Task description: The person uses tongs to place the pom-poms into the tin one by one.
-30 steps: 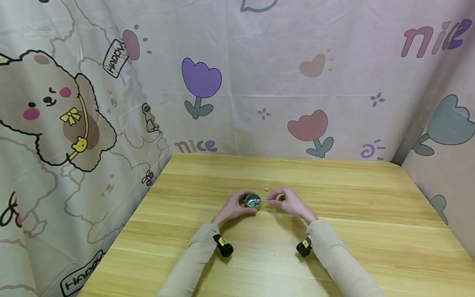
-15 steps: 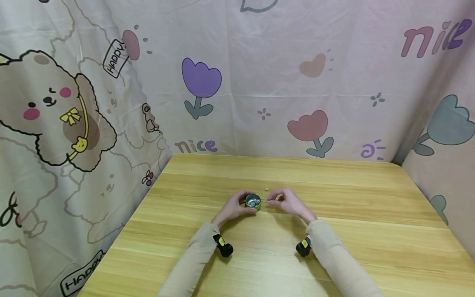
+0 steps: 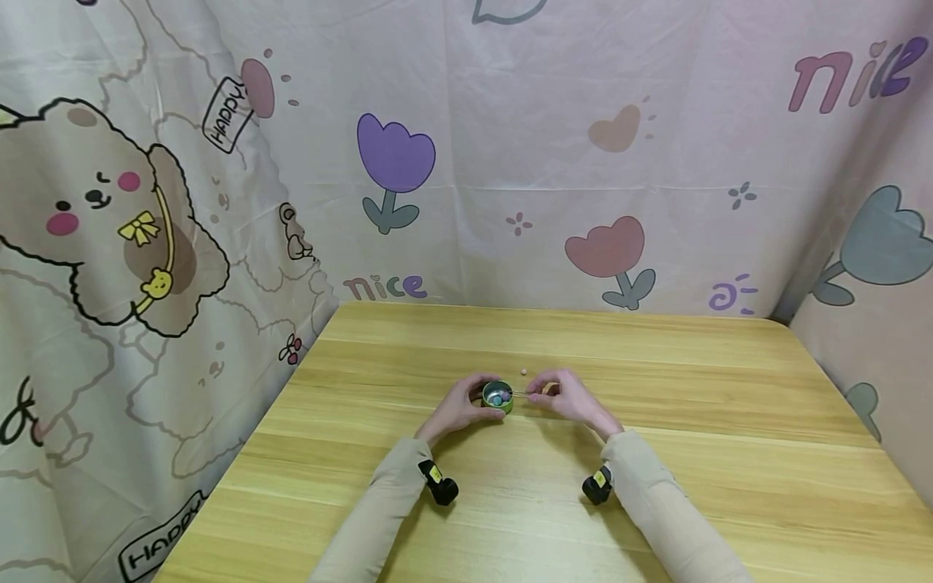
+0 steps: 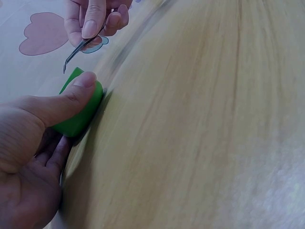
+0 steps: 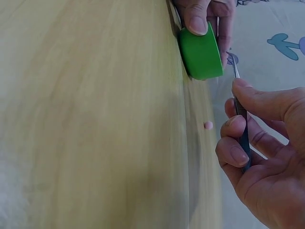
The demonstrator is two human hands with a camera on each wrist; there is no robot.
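Note:
My left hand (image 3: 462,405) grips a small round green tin (image 3: 498,408) on the table, thumb on the near side and fingers on the far side. Inside lie several small blue and purple beads (image 3: 499,399). Bent-tip metal tweezers (image 5: 242,124) are pinched between the thumb and fingers of my right hand (image 3: 568,397). In the head view their tips reach the tin's right rim; the left wrist view has the tweezers (image 4: 76,51) just above the tin's open top, with nothing seen between the tips. A pink bead (image 5: 208,125) lies on the table beyond the hands.
The light wooden table (image 3: 656,364) stretches away on all sides of the hands. Behind it and at both sides hangs a printed cloth (image 3: 481,121). Black wrist cameras are strapped at both sleeves.

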